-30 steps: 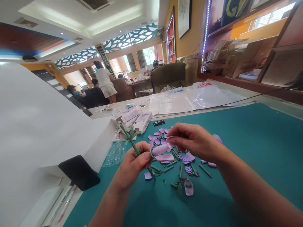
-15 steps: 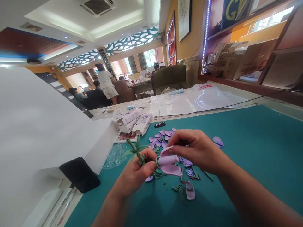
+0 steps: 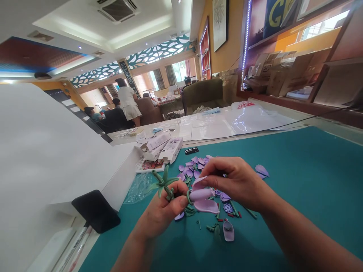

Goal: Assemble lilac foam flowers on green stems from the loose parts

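My left hand (image 3: 170,206) is closed round the green stem of a toy flower, whose green leaves (image 3: 162,182) stick out above the fingers. The flower's pale pink-purple head (image 3: 202,194) points to the right. Between the thumb and fingers of my right hand (image 3: 232,179) is the edge of its upper petal (image 3: 199,183). A lower petal (image 3: 207,206) spreads out below the head. Where the upper petal meets the green base, I cannot make out the joint. Nearer to me, a loose petal (image 3: 228,231) lies on the mat beside a small green leaf piece (image 3: 216,229).
Loose purple petals (image 3: 189,166) and green rods lie scattered on the teal mat (image 3: 300,181) behind and under my hands. Two more petals (image 3: 261,171) rest to the right. Opened boxes (image 3: 171,148), a black phone-like slab (image 3: 96,211) and a white panel stand left. Several people are farther back.
Almost nothing differs. Both hands keep their hold on the flower, and the whole view has shifted very slightly.
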`<action>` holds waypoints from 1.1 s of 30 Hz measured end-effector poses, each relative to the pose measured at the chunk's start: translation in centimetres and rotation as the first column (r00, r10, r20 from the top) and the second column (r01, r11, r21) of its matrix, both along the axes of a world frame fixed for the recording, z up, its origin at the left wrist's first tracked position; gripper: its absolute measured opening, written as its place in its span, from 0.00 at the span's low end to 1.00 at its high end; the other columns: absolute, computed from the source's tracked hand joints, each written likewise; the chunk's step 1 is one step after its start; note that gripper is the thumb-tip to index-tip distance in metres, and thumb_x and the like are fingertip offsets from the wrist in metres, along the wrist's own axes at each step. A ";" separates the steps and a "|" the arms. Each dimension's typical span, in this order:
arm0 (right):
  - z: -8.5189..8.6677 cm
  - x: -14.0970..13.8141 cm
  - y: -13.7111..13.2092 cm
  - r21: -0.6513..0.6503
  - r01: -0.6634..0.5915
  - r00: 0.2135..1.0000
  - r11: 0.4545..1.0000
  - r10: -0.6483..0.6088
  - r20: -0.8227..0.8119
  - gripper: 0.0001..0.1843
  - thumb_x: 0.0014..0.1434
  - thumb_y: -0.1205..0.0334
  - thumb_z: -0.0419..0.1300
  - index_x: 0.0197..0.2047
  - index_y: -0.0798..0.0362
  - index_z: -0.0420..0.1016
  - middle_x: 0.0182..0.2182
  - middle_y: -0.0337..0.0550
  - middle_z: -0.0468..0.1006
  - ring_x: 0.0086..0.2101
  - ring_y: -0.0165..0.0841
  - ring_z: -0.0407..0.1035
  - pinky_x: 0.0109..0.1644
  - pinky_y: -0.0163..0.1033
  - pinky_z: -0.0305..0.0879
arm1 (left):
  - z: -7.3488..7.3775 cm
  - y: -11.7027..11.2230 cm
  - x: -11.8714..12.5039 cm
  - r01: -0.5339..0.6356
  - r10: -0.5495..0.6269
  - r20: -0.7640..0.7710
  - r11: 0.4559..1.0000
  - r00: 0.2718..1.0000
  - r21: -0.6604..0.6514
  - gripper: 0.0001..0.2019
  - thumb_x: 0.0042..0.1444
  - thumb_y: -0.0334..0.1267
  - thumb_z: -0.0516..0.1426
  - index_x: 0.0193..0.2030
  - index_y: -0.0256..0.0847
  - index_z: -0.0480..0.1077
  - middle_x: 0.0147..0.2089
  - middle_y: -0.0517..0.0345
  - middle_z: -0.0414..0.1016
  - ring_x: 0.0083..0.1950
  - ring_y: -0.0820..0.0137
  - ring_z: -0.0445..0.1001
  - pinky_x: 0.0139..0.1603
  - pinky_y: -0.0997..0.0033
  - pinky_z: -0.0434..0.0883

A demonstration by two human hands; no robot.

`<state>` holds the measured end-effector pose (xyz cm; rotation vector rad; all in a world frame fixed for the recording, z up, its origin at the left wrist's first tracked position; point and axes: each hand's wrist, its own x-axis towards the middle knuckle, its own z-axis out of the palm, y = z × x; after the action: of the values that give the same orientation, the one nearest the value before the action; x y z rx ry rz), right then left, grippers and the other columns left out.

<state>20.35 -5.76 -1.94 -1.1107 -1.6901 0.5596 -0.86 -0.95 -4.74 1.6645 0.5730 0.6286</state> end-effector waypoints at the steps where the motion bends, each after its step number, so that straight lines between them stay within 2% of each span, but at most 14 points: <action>1: 0.0 0.1 0.0 0.007 -0.007 1.000 1.000 0.007 0.009 0.06 0.55 0.64 0.63 0.27 0.53 0.77 0.23 0.36 0.77 0.25 0.27 0.69 0.27 0.31 0.62 | 0.0 0.0 0.0 0.001 -0.001 0.002 1.000 1.000 -0.005 0.14 0.57 0.49 0.57 0.34 0.39 0.65 0.25 0.66 0.57 0.25 0.78 0.52 0.24 0.76 0.52; 8: -0.1 0.5 -0.1 0.063 -0.044 0.997 0.997 0.040 0.070 0.06 0.58 0.66 0.59 0.31 0.53 0.76 0.27 0.38 0.78 0.28 0.28 0.70 0.30 0.32 0.63 | 0.0 -0.1 0.1 0.014 -0.014 -0.013 1.000 1.000 -0.024 0.16 0.56 0.52 0.58 0.35 0.39 0.65 0.25 0.66 0.55 0.25 0.78 0.51 0.24 0.76 0.51; 25: -0.1 0.6 -0.1 0.092 -0.051 0.994 0.994 0.042 0.099 0.07 0.59 0.68 0.58 0.30 0.53 0.74 0.26 0.37 0.78 0.27 0.27 0.70 0.29 0.31 0.62 | -0.1 -0.1 0.1 0.029 -0.030 -0.020 0.999 0.999 -0.038 0.18 0.55 0.54 0.58 0.35 0.40 0.64 0.24 0.67 0.53 0.25 0.78 0.50 0.24 0.75 0.49; 33: -0.1 0.4 -0.2 0.137 -0.031 0.993 0.990 0.014 0.118 0.07 0.59 0.67 0.58 0.30 0.53 0.75 0.26 0.37 0.78 0.27 0.27 0.70 0.30 0.32 0.63 | 0.1 -0.3 0.3 -0.006 0.005 -0.039 0.999 0.999 -0.033 0.19 0.54 0.55 0.58 0.34 0.40 0.63 0.24 0.67 0.54 0.24 0.77 0.50 0.24 0.74 0.50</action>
<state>20.78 -5.99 -2.03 -1.0418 -1.8160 0.3903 -0.58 -1.26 -4.61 1.6471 0.6130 0.5893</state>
